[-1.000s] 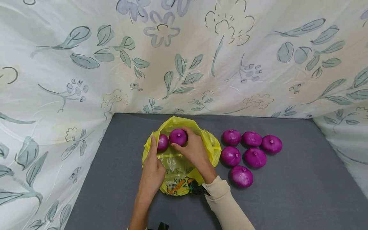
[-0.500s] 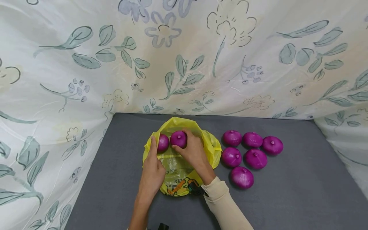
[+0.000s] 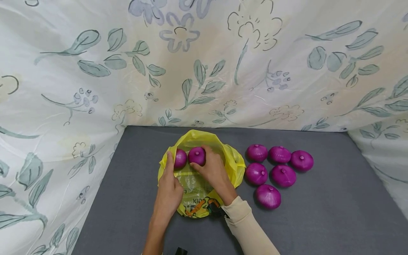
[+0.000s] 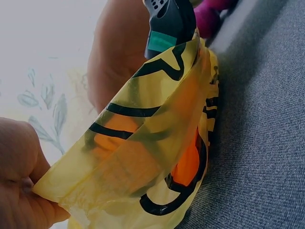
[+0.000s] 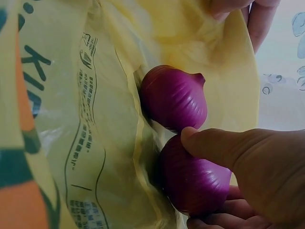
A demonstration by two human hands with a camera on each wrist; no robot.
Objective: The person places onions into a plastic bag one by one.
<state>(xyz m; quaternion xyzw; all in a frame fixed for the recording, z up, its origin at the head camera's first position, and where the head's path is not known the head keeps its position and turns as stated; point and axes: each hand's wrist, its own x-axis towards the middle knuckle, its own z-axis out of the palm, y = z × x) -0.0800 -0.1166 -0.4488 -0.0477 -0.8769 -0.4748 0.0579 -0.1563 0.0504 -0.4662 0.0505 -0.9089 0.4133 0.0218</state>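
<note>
Left grip [image 3: 170,187] pinching — right grip [image 3: 213,169] curled, both forearms extended.

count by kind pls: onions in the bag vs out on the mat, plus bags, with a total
Onions in the yellow bag: 2, one lying free and one gripped by the right hand
Onions on the grey mat: 6
Bags: 1, edge held by the left hand
Total: 9 things

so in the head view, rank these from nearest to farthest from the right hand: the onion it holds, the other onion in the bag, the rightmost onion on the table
1. The onion it holds, gripped by the right hand inside the yellow bag.
2. The other onion in the bag, just left of it.
3. The rightmost onion on the table, far right, outside the bag.
</note>
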